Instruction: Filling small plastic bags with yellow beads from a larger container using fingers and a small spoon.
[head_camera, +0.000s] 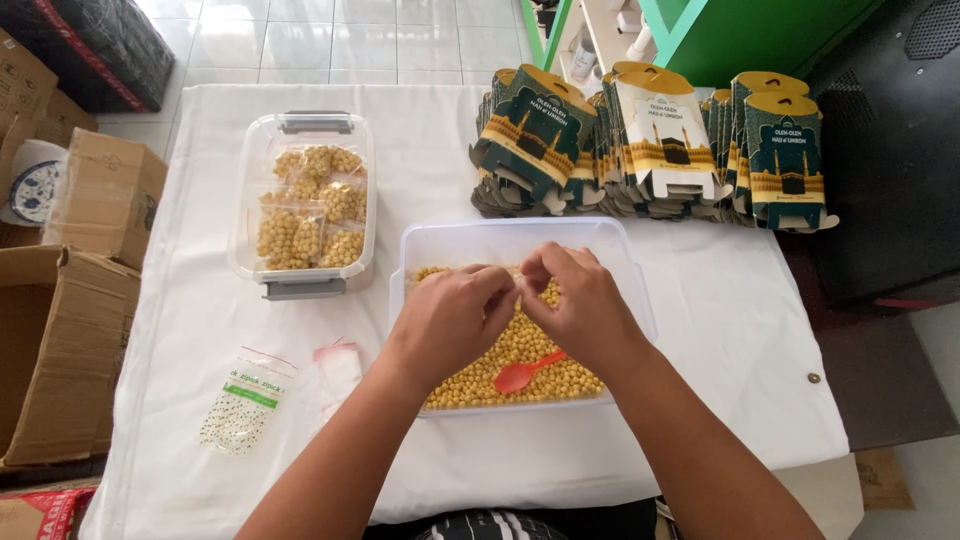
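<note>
Over tub (430, 245): yellow chickpeas (520, 350) w/ red spoon (520, 375).

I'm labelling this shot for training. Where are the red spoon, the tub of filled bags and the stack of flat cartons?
red spoon (516, 376), head view, on its bowl.
tub of filled bags (252, 165), head view, on its left wall.
stack of flat cartons (665, 135), head view, on a front carton's face.

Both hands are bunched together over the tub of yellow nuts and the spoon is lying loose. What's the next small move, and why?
Probably free the right hand and pick up the red spoon. Both hands meet fingertip to fingertip over the nut tub, the left hand seemingly pinching something small, though what cannot be made out. The spoon lies unused on the nuts, and filled packets already sit in the clear container.
</note>
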